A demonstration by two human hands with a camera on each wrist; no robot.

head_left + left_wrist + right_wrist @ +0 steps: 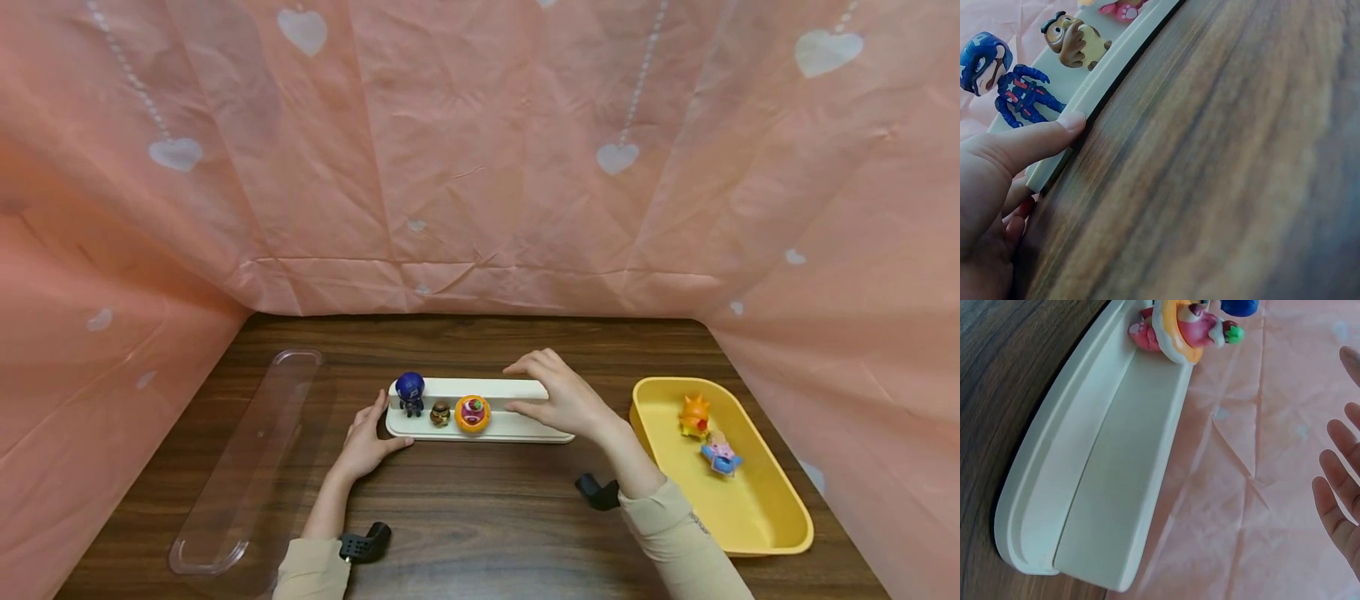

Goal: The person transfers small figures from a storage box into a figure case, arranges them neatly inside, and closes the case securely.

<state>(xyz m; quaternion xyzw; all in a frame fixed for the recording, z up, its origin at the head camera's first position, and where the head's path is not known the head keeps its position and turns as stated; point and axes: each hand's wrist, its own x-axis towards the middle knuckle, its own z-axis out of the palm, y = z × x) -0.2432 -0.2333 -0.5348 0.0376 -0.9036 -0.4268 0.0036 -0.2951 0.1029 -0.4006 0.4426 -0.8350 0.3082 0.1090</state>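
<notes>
A long white two-step display stand (517, 427) lies on the dark wooden table. On its left part stand a blue-helmeted hero figurine (410, 393), a small brown owl figurine (440, 413) and a figurine with an orange ring and pink middle (472, 414). My left hand (367, 446) holds the stand's left end, its thumb on the front edge and fingers round the side. Above the stand's right part hovers my right hand (567, 397), thumb and fingers spread apart, holding nothing. Several of its fingers (1338, 481) show in the right wrist view, away from the stand.
To the right is a yellow tray (780, 533) holding an orange spiky figurine (694, 415) and a blue and pink figurine (721, 457). A long clear plastic cover (251, 467) lies at the left. Pink cloth (480, 167) hangs behind and on both sides.
</notes>
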